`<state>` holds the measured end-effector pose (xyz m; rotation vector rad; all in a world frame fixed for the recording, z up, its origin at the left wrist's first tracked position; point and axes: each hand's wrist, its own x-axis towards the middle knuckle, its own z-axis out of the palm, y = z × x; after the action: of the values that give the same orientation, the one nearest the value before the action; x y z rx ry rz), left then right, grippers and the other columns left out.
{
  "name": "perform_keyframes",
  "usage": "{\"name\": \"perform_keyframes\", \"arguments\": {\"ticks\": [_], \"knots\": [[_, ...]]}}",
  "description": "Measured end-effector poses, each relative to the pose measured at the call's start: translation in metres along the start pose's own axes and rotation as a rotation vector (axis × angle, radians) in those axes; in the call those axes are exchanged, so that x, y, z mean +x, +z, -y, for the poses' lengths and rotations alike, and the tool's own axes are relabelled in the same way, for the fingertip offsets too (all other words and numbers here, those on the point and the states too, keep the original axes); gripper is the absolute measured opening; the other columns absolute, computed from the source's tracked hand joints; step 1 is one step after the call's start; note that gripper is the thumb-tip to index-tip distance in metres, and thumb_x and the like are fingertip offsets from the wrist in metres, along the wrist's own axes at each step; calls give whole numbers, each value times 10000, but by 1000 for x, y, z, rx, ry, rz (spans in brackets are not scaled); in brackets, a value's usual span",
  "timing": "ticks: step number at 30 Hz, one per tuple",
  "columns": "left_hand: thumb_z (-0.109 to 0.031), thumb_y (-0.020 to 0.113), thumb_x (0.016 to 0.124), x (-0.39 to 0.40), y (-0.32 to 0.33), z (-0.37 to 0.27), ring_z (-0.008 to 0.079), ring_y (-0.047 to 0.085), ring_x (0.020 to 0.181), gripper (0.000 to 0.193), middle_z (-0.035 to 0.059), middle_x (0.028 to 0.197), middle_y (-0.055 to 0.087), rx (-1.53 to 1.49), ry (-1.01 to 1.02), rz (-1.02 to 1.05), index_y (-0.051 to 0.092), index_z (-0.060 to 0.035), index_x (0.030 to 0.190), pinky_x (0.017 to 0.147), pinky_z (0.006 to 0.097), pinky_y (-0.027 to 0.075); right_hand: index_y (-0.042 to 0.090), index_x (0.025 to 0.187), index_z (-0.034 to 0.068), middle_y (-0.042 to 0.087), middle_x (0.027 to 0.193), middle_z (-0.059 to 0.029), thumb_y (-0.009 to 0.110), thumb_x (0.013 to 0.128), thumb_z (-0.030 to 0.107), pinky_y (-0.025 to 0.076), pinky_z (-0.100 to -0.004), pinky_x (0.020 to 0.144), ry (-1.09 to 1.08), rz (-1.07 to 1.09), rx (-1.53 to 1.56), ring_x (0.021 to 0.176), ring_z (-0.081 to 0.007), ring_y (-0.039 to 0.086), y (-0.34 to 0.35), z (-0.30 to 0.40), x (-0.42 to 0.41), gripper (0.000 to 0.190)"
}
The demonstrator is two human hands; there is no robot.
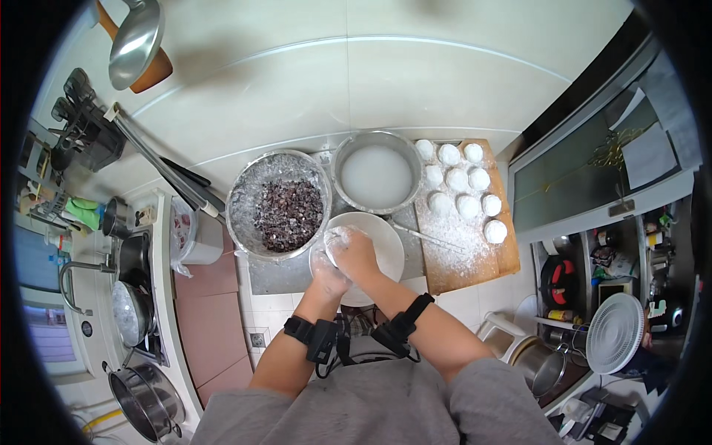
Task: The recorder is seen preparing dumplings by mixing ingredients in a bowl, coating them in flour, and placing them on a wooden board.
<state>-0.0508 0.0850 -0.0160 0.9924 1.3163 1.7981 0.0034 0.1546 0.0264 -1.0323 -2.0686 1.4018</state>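
Note:
My left hand (pixel 329 273) and my right hand (pixel 354 253), both floury, meet over a white bowl (pixel 389 245). Between them is a white dough-like piece (pixel 334 245), cupped by both hands and partly hidden. Left of the hands, a metal basin (pixel 239 217) holds a dark crumbly filling (pixel 289 217) dusted with white powder. Behind the bowl stands a metal pot (pixel 340 194) of cloudy whitish liquid (pixel 378 177). On the right, several white powdered balls (pixel 456 179) sit in rows on a wooden board (pixel 500 261) strewn with white powder.
A thin stick (pixel 428 238) reaches from the pot onto the board. Left are a lined bin (pixel 203 239), a sink (pixel 135 256) and metal pots (pixel 147 400). A tiled wall rises behind. At right stand a sliding door (pixel 584 172), crowded shelves and a white fan (pixel 616 332).

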Motion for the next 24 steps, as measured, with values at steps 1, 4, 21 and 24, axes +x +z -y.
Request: {"name": "perform_keyframes", "arguments": {"ticks": [1,4,21,24], "knots": [[-177,531,789,-1,0,5,235,518,1006,314,96,1081,537,-430,-168,-54,500,-46,1072,843,362,427,599,962,38,595,934,-196,549,715,189,431,-415,803,-25,-11,-139,907,-355,549,2,6,-5,294],[-207,544,767,-5,-4,9,249,517,998,322,96,1061,545,-399,-272,-46,516,-51,1047,839,366,421,606,919,38,596,911,-189,545,713,201,429,-418,797,-131,-26,-255,883,-349,552,3,6,-10,269],[-183,561,747,-1,5,-33,248,527,968,282,99,1017,557,1003,292,142,533,-55,997,812,347,430,604,870,32,600,890,-166,546,681,134,445,-410,765,-270,-33,-347,844,-340,555,-11,3,-15,223],[-158,577,744,9,24,-32,234,536,960,280,92,1008,562,975,319,119,531,-45,996,800,333,442,602,893,50,584,941,-169,552,714,170,424,-405,807,-250,-48,-265,897,-349,534,-27,-7,-9,222]]}}
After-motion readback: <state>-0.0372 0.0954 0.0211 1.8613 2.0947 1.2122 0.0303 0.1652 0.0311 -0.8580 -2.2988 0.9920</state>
